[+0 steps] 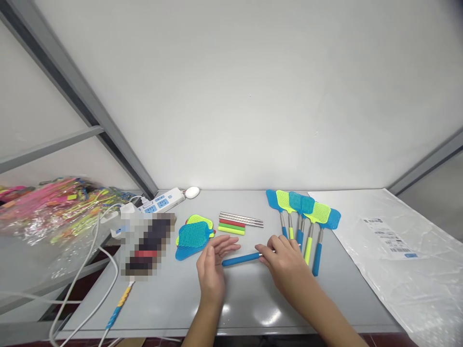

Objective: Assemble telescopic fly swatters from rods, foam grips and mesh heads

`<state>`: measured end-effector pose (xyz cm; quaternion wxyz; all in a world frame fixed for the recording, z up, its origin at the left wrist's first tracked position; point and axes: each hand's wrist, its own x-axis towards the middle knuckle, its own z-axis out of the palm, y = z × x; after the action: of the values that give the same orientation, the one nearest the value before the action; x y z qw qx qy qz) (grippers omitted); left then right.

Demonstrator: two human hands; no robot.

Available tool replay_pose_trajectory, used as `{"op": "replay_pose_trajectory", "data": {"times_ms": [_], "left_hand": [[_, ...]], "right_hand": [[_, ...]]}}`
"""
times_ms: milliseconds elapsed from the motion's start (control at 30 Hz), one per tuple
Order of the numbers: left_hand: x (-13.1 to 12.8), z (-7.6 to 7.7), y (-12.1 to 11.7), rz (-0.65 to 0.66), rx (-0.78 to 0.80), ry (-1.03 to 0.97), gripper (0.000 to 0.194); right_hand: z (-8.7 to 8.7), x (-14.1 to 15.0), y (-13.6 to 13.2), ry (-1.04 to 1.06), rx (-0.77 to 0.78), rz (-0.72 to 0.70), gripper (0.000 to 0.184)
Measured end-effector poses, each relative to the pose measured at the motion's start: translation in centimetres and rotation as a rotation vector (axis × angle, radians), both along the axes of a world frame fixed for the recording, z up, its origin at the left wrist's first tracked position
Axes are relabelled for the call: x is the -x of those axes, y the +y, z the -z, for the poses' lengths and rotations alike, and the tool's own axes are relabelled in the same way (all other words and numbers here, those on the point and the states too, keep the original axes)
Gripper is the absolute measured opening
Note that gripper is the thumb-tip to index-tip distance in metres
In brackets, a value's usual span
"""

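Note:
A blue swatter handle [240, 260] lies across the grey table [181, 294] between my hands. My right hand [284, 262] is closed around its right end, where a bit of metal rod shows. To the left of the handle, my left hand [213, 265] is open with fingers stretched out, the fingertips just above the handle's left end. Loose blue and yellow-green swatter heads [193, 236] lie stacked left of my left hand. Beyond the handle lie metal rods [241, 219] and red and green grip sleeves [231, 226].
Several finished blue and yellow-green fly swatters [307, 217] lie fanned out at the right. A white power strip [161, 201] with cables sits at the back left, beside a blurred dark object [146, 246]. A clear plastic bag [398, 250] covers the right side; a bag of colourful swatters [54, 207] sits far left.

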<state>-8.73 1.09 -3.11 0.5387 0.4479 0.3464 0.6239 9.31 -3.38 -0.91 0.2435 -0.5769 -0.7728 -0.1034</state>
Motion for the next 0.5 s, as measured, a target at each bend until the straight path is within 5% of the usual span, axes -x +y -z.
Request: {"op": "replay_pose_trajectory", "data": {"times_ms": [300, 500], "left_hand": [[0.3, -1.0, 0.9, 0.244, 0.228, -0.269, 0.062], [-0.2, -0.8, 0.3, 0.259, 0.154, -0.134, 0.065]], "right_hand": [[-1.5, -0.1, -1.1, -0.001, 0.226, -0.134, 0.025], [-2.2, 0.5, -1.3, -0.138, 0.269, -0.159, 0.029]]}}
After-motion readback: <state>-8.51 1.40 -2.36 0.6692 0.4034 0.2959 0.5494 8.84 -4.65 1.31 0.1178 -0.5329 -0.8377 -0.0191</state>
